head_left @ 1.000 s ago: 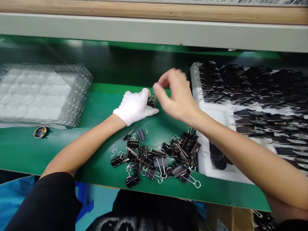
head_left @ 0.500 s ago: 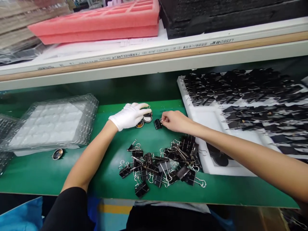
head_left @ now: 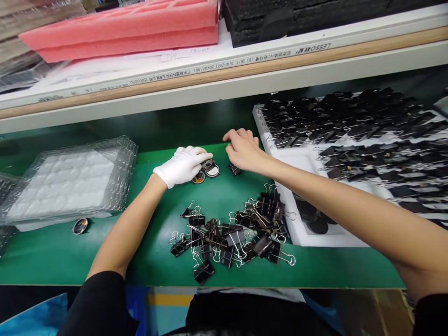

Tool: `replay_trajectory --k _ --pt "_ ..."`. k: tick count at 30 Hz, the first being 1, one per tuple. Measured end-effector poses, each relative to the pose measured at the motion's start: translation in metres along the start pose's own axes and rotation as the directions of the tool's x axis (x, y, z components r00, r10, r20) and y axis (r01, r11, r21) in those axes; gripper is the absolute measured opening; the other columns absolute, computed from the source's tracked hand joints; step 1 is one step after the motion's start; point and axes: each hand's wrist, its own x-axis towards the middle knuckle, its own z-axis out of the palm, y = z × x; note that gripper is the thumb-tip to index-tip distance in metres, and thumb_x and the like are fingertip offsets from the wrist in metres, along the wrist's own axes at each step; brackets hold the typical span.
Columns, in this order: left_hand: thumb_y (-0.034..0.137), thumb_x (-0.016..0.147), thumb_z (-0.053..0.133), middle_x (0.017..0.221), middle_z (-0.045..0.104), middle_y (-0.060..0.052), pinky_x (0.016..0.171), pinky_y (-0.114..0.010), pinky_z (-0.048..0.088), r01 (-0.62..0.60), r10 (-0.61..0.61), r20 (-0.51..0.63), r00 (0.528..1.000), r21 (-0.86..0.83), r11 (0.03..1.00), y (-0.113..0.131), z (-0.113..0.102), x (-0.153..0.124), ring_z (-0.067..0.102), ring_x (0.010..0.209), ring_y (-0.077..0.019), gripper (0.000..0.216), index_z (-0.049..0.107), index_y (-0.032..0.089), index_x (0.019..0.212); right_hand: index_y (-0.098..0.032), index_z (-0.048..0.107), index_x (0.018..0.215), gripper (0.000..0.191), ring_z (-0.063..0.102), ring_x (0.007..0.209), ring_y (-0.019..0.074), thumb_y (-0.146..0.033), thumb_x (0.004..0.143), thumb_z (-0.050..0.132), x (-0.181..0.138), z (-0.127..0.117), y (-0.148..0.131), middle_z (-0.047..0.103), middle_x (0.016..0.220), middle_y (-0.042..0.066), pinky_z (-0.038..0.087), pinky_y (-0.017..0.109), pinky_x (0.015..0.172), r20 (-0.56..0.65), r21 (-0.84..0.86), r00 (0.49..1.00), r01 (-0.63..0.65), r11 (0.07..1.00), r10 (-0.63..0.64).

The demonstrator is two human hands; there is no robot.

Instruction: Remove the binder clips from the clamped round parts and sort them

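Note:
My left hand, in a white glove, has its fingers closed at a round, metal-rimmed piece with a pale face. A black binder clip sits on that piece under the fingertips. Just below the glove lies a second round piece with an orange-brown inside. My bare right hand is raised with its fingers apart, holding nothing. Under its palm side a loose black binder clip lies on the green table, partly hidden. Nearer me is a heap of binder clips.
Stacked clear plastic trays stand on the left, with another round piece in front. On the right, a white foam tray holds rows of clipped black pieces. A shelf edge with pink foam crosses above.
My right hand has let go of the small binder clip and lifted up and away, its fingers opening. My left hand stays at the round pieces. The view has shifted slightly.

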Motion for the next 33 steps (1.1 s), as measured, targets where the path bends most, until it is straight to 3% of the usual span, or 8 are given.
replay_trajectory --k 3,6,12,17,22,27,33 --pt "0.028 0.100 0.046 0.147 0.065 -0.011 0.105 -0.046 0.045 0.015 -0.015 -0.008 1.000 -0.004 1.000 -0.003 0.000 -0.001 0.062 0.125 -0.0307 0.052 0.061 0.025 0.150 -0.019 0.058 0.131 0.042 0.047 0.131 0.0405 -0.038 0.105 0.033 0.012 0.014 0.002 0.057 0.134 0.020 0.037 0.062 0.109 -0.039 -0.060 0.999 -0.012 0.998 0.009" --pt "0.043 0.101 0.052 0.133 0.073 -0.009 0.101 -0.041 0.048 -0.016 0.016 -0.001 1.000 -0.112 0.994 -0.007 0.003 -0.002 0.066 0.118 -0.0282 0.047 0.067 0.024 0.142 -0.017 0.059 0.132 0.052 0.044 0.136 0.0420 -0.049 0.108 0.027 0.019 0.023 0.006 0.056 0.137 0.022 0.034 0.065 0.112 0.025 -0.090 0.998 -0.054 0.994 0.056" --pt "0.045 0.104 0.050 0.113 0.078 -0.008 0.092 -0.037 0.049 -0.049 0.026 -0.122 0.992 -0.194 0.980 -0.006 0.016 0.000 0.070 0.103 -0.0239 0.040 0.079 0.023 0.120 -0.023 0.059 0.135 0.064 0.037 0.148 0.0406 -0.061 0.107 0.015 0.021 0.035 0.015 0.050 0.149 0.021 0.027 0.069 0.118 0.089 0.091 0.953 -0.296 0.951 0.289" --pt "0.039 0.102 0.051 0.107 0.079 -0.007 0.090 -0.038 0.048 -0.074 0.043 -0.177 0.983 -0.168 0.983 0.001 0.023 -0.001 0.070 0.099 -0.0244 0.036 0.080 0.023 0.113 -0.022 0.056 0.142 0.064 0.023 0.157 0.0372 -0.057 0.108 0.014 0.016 0.042 0.024 0.039 0.161 0.021 0.019 0.069 0.123 -0.078 0.084 0.963 -0.250 0.964 0.257" --pt "0.036 0.102 0.048 0.093 0.079 -0.006 0.083 -0.038 0.046 -0.061 0.036 -0.174 0.984 -0.144 0.988 0.008 0.025 -0.005 0.070 0.091 -0.0236 0.036 0.082 0.024 0.098 -0.020 0.052 0.149 0.063 0.024 0.158 0.0360 -0.052 0.109 0.014 0.016 0.044 0.031 0.038 0.163 0.021 0.018 0.064 0.125 -0.069 0.049 0.945 -0.317 0.947 0.319" --pt "0.047 0.101 0.053 0.102 0.078 -0.007 0.083 -0.038 0.045 -0.036 0.019 -0.129 0.992 -0.136 0.990 0.016 0.019 -0.008 0.069 0.094 -0.0250 0.037 0.079 0.024 0.112 -0.017 0.055 0.145 0.060 0.029 0.156 0.0370 -0.048 0.110 0.018 0.016 0.044 0.029 0.042 0.160 0.022 0.022 0.062 0.124 -0.111 0.032 0.939 -0.324 0.945 0.326" --pt "0.046 0.108 0.044 0.095 0.078 -0.007 0.078 -0.038 0.041 -0.065 0.048 -0.143 0.989 -0.118 0.991 0.022 0.022 -0.005 0.069 0.089 -0.0234 0.043 0.080 0.023 0.101 -0.012 0.059 0.142 0.058 0.035 0.151 0.0376 -0.044 0.111 0.020 0.016 0.042 0.027 0.046 0.155 0.023 0.025 0.057 0.124 -0.109 0.015 0.923 -0.370 0.929 0.369"
